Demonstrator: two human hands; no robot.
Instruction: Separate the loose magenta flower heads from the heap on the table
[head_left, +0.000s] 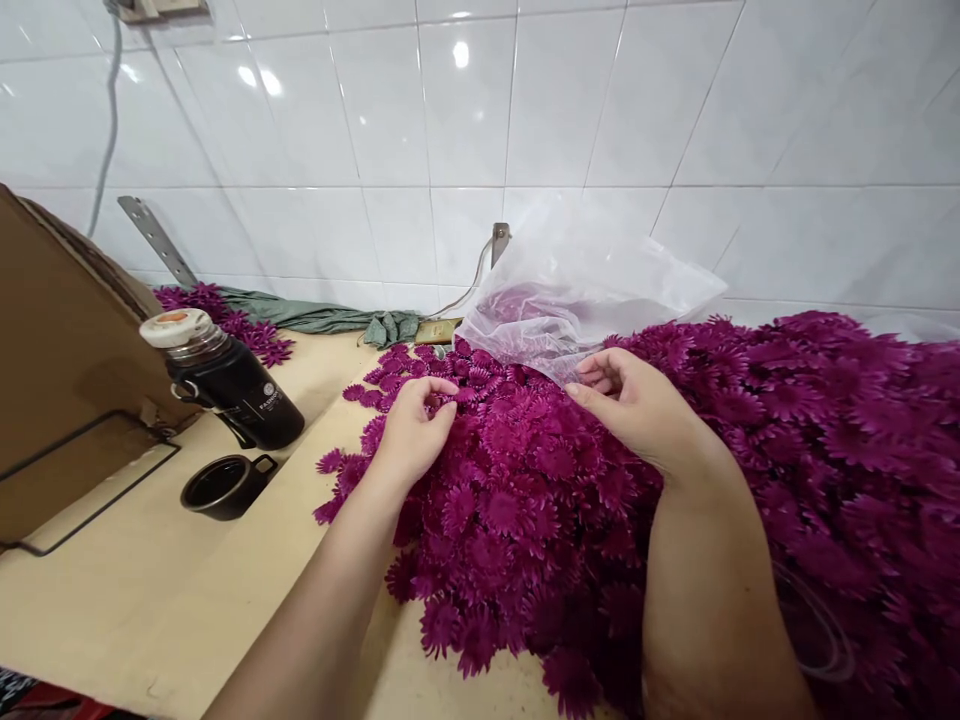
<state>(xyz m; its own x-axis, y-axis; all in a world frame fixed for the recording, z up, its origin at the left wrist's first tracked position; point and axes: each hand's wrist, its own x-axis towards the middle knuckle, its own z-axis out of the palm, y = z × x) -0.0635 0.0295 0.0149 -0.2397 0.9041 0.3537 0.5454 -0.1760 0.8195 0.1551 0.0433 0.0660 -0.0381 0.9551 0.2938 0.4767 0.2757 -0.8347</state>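
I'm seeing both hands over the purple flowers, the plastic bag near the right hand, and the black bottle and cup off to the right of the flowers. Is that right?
One thing is off: the black bottle and cup are to the left of the purple flowers, as the head view shows. The rest of your statement stands.

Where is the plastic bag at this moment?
In the head view, the plastic bag is right of centre, at the far edge of the purple flowers, before the tiled wall, just beyond the right hand.
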